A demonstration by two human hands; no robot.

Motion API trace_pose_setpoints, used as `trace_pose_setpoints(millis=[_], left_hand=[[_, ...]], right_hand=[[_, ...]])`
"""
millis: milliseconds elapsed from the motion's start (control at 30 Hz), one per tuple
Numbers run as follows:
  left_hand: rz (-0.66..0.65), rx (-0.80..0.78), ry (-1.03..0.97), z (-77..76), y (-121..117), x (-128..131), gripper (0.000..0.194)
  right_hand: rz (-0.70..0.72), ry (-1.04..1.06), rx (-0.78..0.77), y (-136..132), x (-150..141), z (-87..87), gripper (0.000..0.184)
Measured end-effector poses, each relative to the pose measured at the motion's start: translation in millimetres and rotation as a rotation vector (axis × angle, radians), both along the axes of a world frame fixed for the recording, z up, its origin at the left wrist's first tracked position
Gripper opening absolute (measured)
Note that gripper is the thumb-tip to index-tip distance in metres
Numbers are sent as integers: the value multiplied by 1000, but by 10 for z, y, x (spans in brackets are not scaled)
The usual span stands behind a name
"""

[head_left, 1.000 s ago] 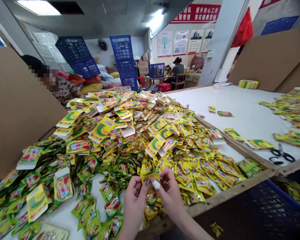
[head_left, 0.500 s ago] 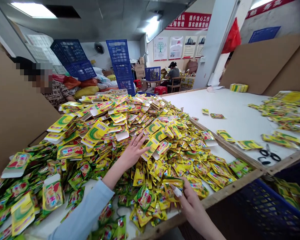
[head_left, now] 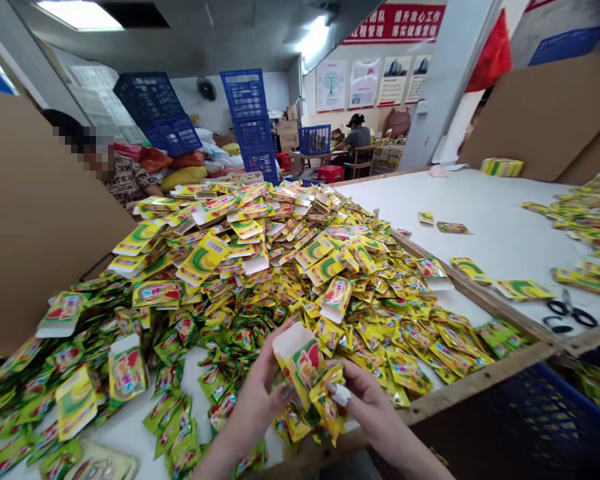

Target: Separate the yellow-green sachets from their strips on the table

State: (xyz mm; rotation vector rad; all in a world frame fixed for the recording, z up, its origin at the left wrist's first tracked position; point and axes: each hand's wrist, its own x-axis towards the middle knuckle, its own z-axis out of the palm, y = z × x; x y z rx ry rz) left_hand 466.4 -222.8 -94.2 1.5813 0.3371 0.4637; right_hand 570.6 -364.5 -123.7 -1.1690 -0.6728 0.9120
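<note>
Worktop (head_left: 480, 377) spans lower frame; heap of cartons and sachets (head_left: 260, 267), centre. Lower centre: left hand (head_left: 263, 397), part-curled, grips a watermelon-print carton (head_left: 303, 360); right hand (head_left: 367, 400), nearly closed, pinches a yellow sachet (head_left: 330, 408) before it. Risk: slack pinch could drop sachet among lookalikes.

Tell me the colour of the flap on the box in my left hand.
The box has a white flap, best seen in the head view.
</note>
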Motion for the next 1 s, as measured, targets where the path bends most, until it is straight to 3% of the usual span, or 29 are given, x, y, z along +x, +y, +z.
trace_pose_setpoints(millis=[100, 167, 267, 367, 433, 500, 633, 833, 900, 1000], left_hand=[[29, -432, 33, -173, -113, -28, 46], [135, -601, 35, -205, -154, -55, 38], [154, -676, 70, -206, -218, -109, 33], [55, -678, 117, -204, -320, -144, 39], [4, -646, 96, -174, -376, -155, 42], [-61, -589, 74, -116, -396, -170, 39], [-130, -489, 86, -71, -368, -219, 35], [-278, -413, 223, -312, -350, -210, 43], [-352, -345, 239, -319, -335, -201, 43], [-428, -282, 234, -259, -314, -212, 51]], right_hand=[[11, -45, 2, 44, -82, 12, 26], [-122, -188, -7, 14, -28, 80, 23], [-387, -385, 30, -2, 100, 231, 16], [-450, -570, 189, 90, 119, 345, 11], [-374, -717, 279, 166, 75, 378, 15], [-242, -834, 273, 194, 36, 404, 24], [22, -988, 65, 80, 58, 564, 35], [304, -1274, -248, -58, 122, 885, 41], [379, -1300, -270, -65, 147, 917, 43], [481, -1180, -245, -85, 200, 929, 47]])
